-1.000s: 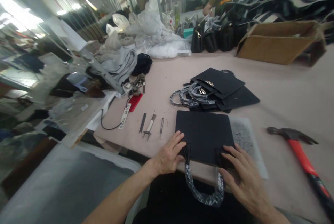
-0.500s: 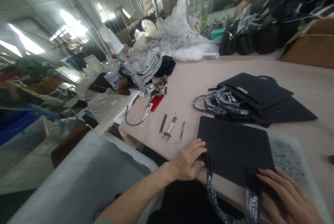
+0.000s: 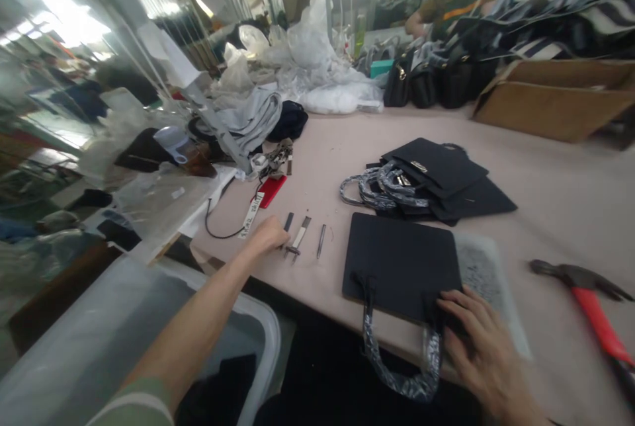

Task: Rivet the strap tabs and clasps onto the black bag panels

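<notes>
A black bag panel (image 3: 401, 260) lies at the table's front edge, over part of a pale speckled slab (image 3: 483, 267). Its plastic-wrapped handle (image 3: 397, 376) hangs below the edge. My right hand (image 3: 483, 340) grips the panel's near right corner by the handle's base, thumb beneath and partly hidden. My left hand (image 3: 270, 235) reaches to the tools on the left, its fingers closed at the lower part of a flat metal tool (image 3: 288, 220). Beside that lie a pronged metal tool (image 3: 299, 239) and a slim metal rod (image 3: 321, 241).
Behind the panel is a stack of black bag panels (image 3: 441, 174) with wrapped handles. A red-handled claw hammer (image 3: 592, 310) lies at right. Farther back are a cardboard box (image 3: 546, 105), black bags (image 3: 426, 82) and plastic wrapping (image 3: 327, 75). A white bin (image 3: 270, 346) stands below left.
My left hand has left the panel's left edge and moved left to the tools. My right hand stays at the panel's corner. The view has turned right, bringing the hammer into sight.
</notes>
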Action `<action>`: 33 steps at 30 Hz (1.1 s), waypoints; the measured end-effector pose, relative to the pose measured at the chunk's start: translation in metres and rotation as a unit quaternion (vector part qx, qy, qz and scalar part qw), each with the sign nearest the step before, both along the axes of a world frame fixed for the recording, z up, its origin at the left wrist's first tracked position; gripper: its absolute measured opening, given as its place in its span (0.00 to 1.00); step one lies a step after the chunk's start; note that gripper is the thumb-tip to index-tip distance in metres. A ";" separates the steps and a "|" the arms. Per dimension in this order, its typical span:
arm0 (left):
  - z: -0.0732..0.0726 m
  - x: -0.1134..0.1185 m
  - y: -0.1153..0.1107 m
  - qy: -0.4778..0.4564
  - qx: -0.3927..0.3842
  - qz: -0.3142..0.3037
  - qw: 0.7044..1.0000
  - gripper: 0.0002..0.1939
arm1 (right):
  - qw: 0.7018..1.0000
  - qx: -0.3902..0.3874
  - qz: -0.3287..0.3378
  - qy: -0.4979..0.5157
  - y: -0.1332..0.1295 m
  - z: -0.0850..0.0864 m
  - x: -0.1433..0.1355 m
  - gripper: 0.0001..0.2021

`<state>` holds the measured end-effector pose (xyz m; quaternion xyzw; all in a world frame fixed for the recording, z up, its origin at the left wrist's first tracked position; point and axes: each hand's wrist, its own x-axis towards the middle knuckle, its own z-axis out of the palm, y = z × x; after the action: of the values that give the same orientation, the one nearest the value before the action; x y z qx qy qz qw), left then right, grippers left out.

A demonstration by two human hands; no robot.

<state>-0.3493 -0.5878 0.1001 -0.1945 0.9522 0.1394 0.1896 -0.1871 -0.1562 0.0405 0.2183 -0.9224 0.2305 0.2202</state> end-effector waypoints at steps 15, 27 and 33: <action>0.001 0.057 0.046 0.127 0.666 0.191 0.709 0.15 | 0.996 -0.047 -0.021 -0.069 -0.009 0.012 0.012 0.15; -0.010 0.083 0.176 0.137 0.682 0.103 0.711 0.24 | 0.995 -0.051 -0.024 -0.079 -0.009 0.010 0.008 0.16; -0.024 0.088 0.185 0.175 0.607 -0.005 0.775 0.18 | 0.994 -0.062 -0.025 -0.081 -0.007 0.009 0.009 0.17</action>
<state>-0.2608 -0.4028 0.0764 -0.0060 0.6873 0.7196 0.0987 -0.1784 -0.1633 0.0492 0.1621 -0.9264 0.2983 0.1631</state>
